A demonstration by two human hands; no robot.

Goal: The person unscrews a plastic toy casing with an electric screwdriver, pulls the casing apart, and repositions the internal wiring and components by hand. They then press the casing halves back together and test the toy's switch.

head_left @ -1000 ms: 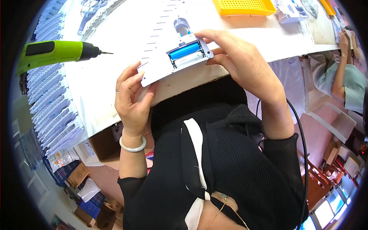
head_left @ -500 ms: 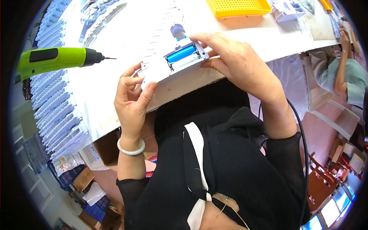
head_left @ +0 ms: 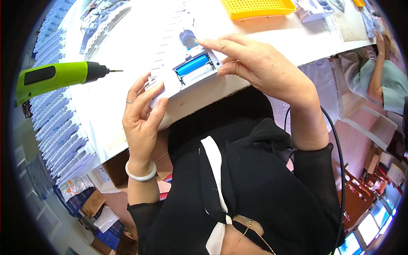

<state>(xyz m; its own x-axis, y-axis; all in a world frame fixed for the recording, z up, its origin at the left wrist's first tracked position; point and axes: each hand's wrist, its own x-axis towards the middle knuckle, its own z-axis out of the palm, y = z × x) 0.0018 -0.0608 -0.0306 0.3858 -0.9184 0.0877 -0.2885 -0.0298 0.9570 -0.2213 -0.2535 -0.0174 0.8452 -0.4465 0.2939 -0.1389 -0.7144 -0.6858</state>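
A long white plastic housing (head_left: 172,90) lies tilted at the table's front edge, held between my hands. In its open compartment sits a blue cylinder (head_left: 193,65) that looks like a battery, with a white strip beside it. A round grey-blue part (head_left: 187,37) stands out at the housing's far side. My left hand (head_left: 142,112) pinches the left end between thumb and fingers. At the opposite end, my right hand (head_left: 259,63) grips the corner, its index finger reaching over the far side and its thumb near the front edge.
A green electric screwdriver (head_left: 59,78) points in from the left. Stacked ridged white parts (head_left: 63,140) line the left table edge. At the back are a yellow basket (head_left: 259,9) and a white plastic part (head_left: 313,10). Another person's arm (head_left: 378,76) shows far right.
The housing and both hands appear shifted slightly left in view, along with the surroundings. My left fingers have moved a little on the housing's end; my right hand keeps its hold.
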